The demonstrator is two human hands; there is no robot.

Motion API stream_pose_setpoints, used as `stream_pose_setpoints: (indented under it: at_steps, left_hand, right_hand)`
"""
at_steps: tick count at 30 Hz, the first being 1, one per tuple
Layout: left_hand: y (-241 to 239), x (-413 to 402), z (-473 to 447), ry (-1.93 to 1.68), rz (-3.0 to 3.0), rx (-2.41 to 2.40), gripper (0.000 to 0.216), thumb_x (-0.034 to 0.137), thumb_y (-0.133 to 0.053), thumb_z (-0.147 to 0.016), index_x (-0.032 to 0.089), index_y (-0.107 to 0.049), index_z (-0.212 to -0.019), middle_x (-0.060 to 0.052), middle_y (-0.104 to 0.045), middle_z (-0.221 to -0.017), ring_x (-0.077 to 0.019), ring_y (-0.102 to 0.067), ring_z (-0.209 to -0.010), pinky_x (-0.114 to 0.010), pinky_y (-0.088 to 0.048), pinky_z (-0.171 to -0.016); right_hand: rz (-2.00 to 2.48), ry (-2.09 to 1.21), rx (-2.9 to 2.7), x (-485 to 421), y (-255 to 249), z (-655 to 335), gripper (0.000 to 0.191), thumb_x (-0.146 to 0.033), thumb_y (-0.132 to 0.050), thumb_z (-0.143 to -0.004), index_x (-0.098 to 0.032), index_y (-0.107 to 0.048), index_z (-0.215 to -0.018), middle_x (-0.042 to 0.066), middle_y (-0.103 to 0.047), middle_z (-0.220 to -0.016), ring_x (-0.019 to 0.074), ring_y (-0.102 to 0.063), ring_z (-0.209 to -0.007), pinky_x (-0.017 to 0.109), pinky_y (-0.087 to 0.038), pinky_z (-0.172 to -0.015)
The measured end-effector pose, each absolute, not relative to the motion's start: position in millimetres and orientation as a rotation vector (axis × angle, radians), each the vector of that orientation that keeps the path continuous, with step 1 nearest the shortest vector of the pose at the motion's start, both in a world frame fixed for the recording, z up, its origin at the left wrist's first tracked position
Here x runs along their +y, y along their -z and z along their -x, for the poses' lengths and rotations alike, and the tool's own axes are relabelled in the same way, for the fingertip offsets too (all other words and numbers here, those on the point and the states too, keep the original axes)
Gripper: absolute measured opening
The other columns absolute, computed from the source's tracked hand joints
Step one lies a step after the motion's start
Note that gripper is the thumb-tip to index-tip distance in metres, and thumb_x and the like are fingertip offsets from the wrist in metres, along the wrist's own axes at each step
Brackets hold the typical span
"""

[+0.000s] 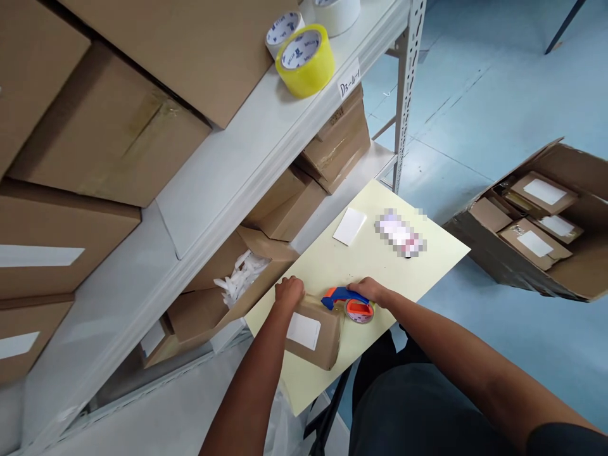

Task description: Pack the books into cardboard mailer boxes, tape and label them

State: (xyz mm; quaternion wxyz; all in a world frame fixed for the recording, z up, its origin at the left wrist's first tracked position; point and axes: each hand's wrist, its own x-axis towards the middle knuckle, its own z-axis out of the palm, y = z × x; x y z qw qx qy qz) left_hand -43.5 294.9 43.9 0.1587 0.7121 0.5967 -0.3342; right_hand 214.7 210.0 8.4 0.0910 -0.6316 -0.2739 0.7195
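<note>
A small cardboard box [316, 361] with a white label [304, 330] lies on the pale yellow tabletop [403, 272]. My left hand [289, 292] is at its far left corner, fingers curled down over the edge; the fingertips are hidden. In my right hand [369, 290] is the handle of a blue and orange tape dispenser [342, 295], gripped with the fingers round it. The dispenser's head reaches the box's right far edge, and its tape roll hangs just right of the box.
A pad of white labels [350, 227] and a blurred-out item [400, 234] lie farther back on the table. Shelving [228, 152] on the left holds cartons and tape rolls, including a yellow roll [305, 61]. On the floor at right stands a large carton [494, 266] containing several small boxes.
</note>
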Motion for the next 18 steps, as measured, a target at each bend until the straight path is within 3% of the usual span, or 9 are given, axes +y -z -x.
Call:
stream_pose_setpoints:
  at_steps: [3, 5, 7, 9, 11, 14, 18]
  left_hand:
    - [-47.1, 298.2, 48.0, 0.943, -2.013, 1.731, 0.027, 0.029, -0.071, -0.077, 0.022, -0.077, -0.102, -0.019, -0.071, -0.117, -0.0383, -0.064, -0.112, -0.048, -0.048, -0.093]
    - [-54.2, 300.0, 50.4, 0.894, -2.021, 1.737, 0.048, 0.031, -0.071, -0.079, 0.024, -0.068, -0.126, -0.02, -0.066, -0.128, -0.0386, -0.062, -0.117, -0.048, -0.047, -0.098]
    - [-63.5, 296.8, 53.0, 0.826, -2.038, 1.697, 0.055, 0.037, -0.065, -0.086, 0.026, -0.058, -0.14, -0.016, -0.061, -0.139, -0.0346, -0.061, -0.123, -0.044, -0.045, -0.103]
    - [-72.2, 286.8, 56.8, 0.767, -2.045, 1.545, 0.052, 0.045, -0.062, -0.09, 0.031, -0.058, -0.139, -0.008, -0.061, -0.143, -0.028, -0.06, -0.126, -0.035, -0.043, -0.106]
    - [-78.0, 272.5, 62.6, 0.729, -2.051, 1.316, 0.059, 0.054, -0.072, -0.08, 0.034, -0.063, -0.134, -0.002, -0.063, -0.142, -0.0264, -0.057, -0.13, -0.031, -0.038, -0.111]
    - [-80.9, 253.8, 74.0, 0.702, -2.066, 1.151, 0.077, 0.06, -0.085, -0.062, 0.035, -0.066, -0.131, -0.004, -0.064, -0.141, -0.0314, -0.053, -0.135, -0.037, -0.029, -0.119]
    - [-80.9, 243.0, 85.5, 0.72, -2.012, 1.356, 0.065, 0.064, -0.077, -0.071, 0.036, -0.068, -0.129, -0.003, -0.067, -0.138, -0.0316, -0.057, -0.13, -0.039, -0.036, -0.114]
  right_hand:
    - [1.875, -2.151, -0.806, 211.9, -10.9, -213.5, 0.035, -0.047, -0.069, -0.08, -0.02, -0.059, -0.061, 0.004, -0.061, -0.063, 0.0168, -0.056, -0.061, 0.029, -0.04, -0.053]
    - [1.873, -2.151, -0.805, 212.1, -12.4, -214.6, 0.034, -0.046, -0.07, -0.08, -0.019, -0.06, -0.062, 0.004, -0.061, -0.063, 0.0167, -0.056, -0.061, 0.029, -0.04, -0.054]
    - [1.865, -2.152, -0.795, 211.5, -12.4, -216.5, 0.033, -0.045, -0.071, -0.079, -0.019, -0.06, -0.062, 0.003, -0.061, -0.063, 0.0165, -0.056, -0.061, 0.029, -0.04, -0.054]
    - [1.854, -2.161, -0.765, 210.5, -10.0, -218.5, 0.032, -0.045, -0.073, -0.078, -0.018, -0.061, -0.064, 0.004, -0.063, -0.065, 0.0166, -0.057, -0.061, 0.029, -0.042, -0.055]
    - [1.841, -2.178, -0.717, 209.2, -5.3, -220.2, 0.031, -0.045, -0.073, -0.078, -0.017, -0.063, -0.067, 0.005, -0.066, -0.07, 0.017, -0.059, -0.062, 0.029, -0.043, -0.056]
    - [1.784, -2.226, -0.615, 202.8, 3.7, -221.3, 0.031, -0.045, -0.072, -0.079, -0.016, -0.066, -0.074, 0.007, -0.07, -0.075, 0.0178, -0.061, -0.062, 0.03, -0.046, -0.057]
    - [1.625, -2.318, -0.419, 178.9, 11.6, -221.2, 0.032, -0.048, -0.068, -0.084, -0.016, -0.067, -0.085, 0.007, -0.073, -0.081, 0.0189, -0.066, -0.069, 0.03, -0.054, -0.063]
